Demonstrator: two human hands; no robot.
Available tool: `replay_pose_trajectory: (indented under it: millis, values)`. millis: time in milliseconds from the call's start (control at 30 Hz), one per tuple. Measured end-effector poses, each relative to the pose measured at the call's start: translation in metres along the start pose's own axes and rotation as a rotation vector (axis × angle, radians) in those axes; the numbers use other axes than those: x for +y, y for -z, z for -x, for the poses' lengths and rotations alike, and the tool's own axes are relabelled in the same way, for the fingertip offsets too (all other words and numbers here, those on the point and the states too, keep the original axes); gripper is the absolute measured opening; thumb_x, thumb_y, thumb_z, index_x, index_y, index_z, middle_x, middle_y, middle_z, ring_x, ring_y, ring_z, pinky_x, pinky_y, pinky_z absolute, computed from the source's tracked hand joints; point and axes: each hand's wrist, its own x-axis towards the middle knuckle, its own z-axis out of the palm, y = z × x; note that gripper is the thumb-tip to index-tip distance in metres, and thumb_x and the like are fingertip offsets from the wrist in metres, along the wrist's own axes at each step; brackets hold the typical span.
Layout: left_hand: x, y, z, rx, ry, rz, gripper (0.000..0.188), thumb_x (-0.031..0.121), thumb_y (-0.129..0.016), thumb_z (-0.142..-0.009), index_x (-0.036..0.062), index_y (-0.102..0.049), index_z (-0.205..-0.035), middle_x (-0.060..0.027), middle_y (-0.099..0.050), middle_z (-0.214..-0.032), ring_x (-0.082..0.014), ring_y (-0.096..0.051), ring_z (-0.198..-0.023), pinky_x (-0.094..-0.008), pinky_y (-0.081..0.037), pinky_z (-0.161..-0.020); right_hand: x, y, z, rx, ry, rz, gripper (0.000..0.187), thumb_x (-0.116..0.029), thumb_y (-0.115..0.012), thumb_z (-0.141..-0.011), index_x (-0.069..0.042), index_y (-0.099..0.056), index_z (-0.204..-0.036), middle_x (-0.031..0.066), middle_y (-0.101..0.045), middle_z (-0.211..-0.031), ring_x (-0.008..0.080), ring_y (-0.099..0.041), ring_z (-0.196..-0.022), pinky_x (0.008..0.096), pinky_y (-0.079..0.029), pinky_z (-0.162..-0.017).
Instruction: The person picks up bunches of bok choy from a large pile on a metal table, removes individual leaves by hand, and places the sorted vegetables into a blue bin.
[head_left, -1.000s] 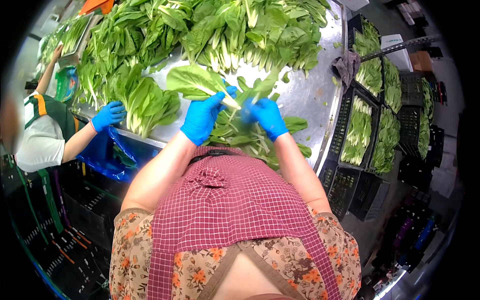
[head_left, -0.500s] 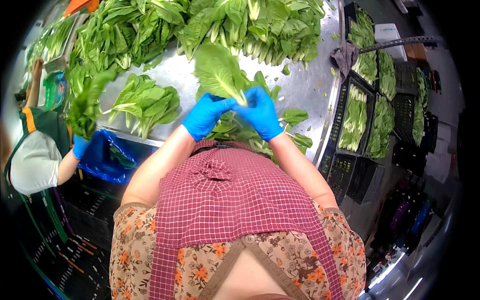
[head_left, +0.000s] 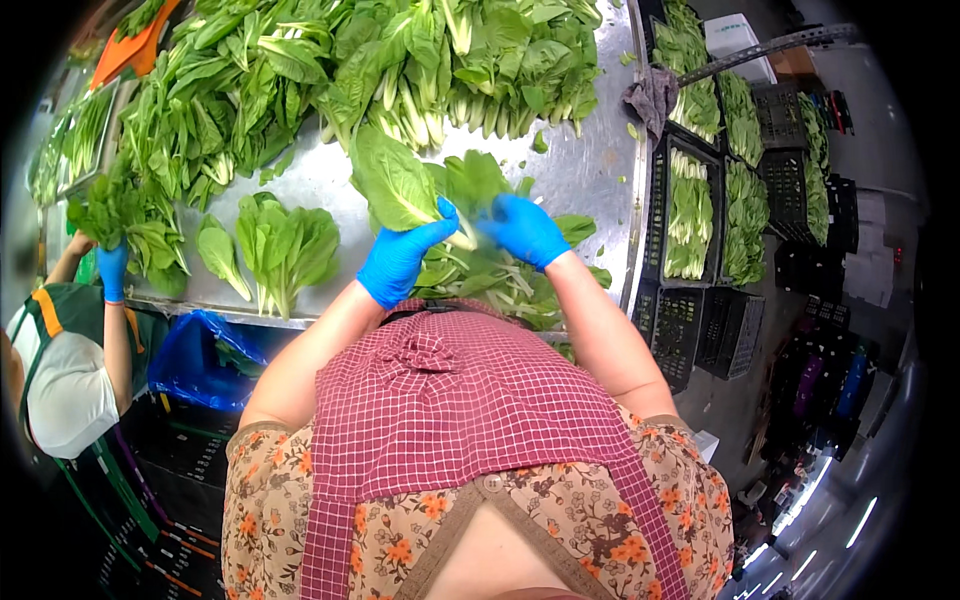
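Note:
My left hand (head_left: 405, 262), in a blue glove, is closed around the pale stem of a leafy green (head_left: 392, 180). Its broad leaf points up and away over the metal table. Just to the right, my right hand (head_left: 527, 232) in its blue glove is smeared by motion, and its fingers cannot be made out. A blurred green leaf (head_left: 470, 182) shows between the hands; whether the right hand touches it is unclear. Beneath both hands lie loose leaves and stems (head_left: 490, 285), partly hidden. A small bunch of leafy greens (head_left: 284, 252) rests to the left.
A large heap of leafy greens (head_left: 400, 60) covers the table's far side. Crates of greens (head_left: 688, 215) stand right of the metal table (head_left: 610, 130), near a grey cloth (head_left: 652, 98). At left, a co-worker's gloved hand (head_left: 112, 272) is by greens, above a blue bag (head_left: 205, 365).
My hands have separated; the left keeps the leafy green, shifted slightly left, while the right has moved off its stem. The co-worker's gloved hand has moved left and away.

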Motion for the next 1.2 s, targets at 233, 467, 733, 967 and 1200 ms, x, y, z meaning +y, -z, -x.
replay_pose_trajectory:
  millis: [233, 467, 733, 967, 1200]
  values:
    - [-0.004, 0.016, -0.009, 0.079, 0.043, 0.071, 0.030, -0.001, -0.060, -0.081, 0.0033, -0.054, -0.109, -0.0061, -0.059, -0.102, -0.0186, -0.058, -0.096, -0.0318, -0.047, -0.087, -0.024, 0.025, -0.084, 0.425, 0.133, 0.108, 0.051, -0.034, -0.071, -0.071, -0.010, -0.053, -0.112, 0.0100, -0.064, -0.089, 0.0286, -0.062, -0.081, 0.0387, -0.049, -0.073]
    - [0.010, 0.022, -0.016, 0.152, 0.108, 0.082, 0.027, 0.008, -0.064, -0.080, 0.0047, -0.056, -0.106, -0.0050, -0.059, -0.102, -0.0182, -0.058, -0.096, -0.0333, -0.048, -0.086, -0.026, 0.032, -0.159, 0.716, 0.110, 0.151, 0.050, -0.032, -0.074, -0.067, -0.005, -0.056, -0.105, 0.0166, -0.059, -0.098, 0.0329, -0.059, -0.084, 0.0388, -0.047, -0.073]
    - [0.008, 0.026, -0.041, 0.150, 0.073, 0.108, 0.030, 0.010, -0.066, -0.080, 0.0064, -0.056, -0.109, -0.0045, -0.058, -0.104, -0.0171, -0.058, -0.096, -0.0324, -0.048, -0.084, -0.052, 0.034, -0.114, 0.552, 0.087, -0.528, 0.033, -0.015, -0.075, -0.069, 0.004, -0.055, -0.087, 0.0115, -0.060, -0.078, 0.0165, -0.057, -0.067, 0.0291, -0.048, -0.059]
    - [0.013, 0.008, -0.066, 0.098, 0.038, 0.044, 0.031, 0.015, -0.062, -0.083, 0.0062, -0.055, -0.113, -0.0051, -0.061, -0.102, -0.0164, -0.059, -0.091, -0.0305, -0.048, -0.079, -0.041, -0.006, -0.045, 0.256, 0.080, -0.822, 0.034, -0.010, -0.073, -0.073, 0.002, -0.055, -0.098, 0.0087, -0.061, -0.083, 0.0137, -0.058, -0.071, 0.0258, -0.048, -0.059]
    - [-0.004, 0.013, -0.061, 0.108, 0.146, 0.105, 0.032, 0.011, -0.062, -0.082, 0.0042, -0.055, -0.112, -0.0085, -0.062, -0.102, -0.0198, -0.061, -0.090, -0.0328, -0.050, -0.078, -0.016, -0.028, -0.014, 0.185, -0.074, -1.091, 0.023, -0.017, -0.064, -0.083, 0.001, -0.054, -0.094, 0.0074, -0.060, -0.077, 0.0145, -0.057, -0.065, 0.0269, -0.048, -0.060]
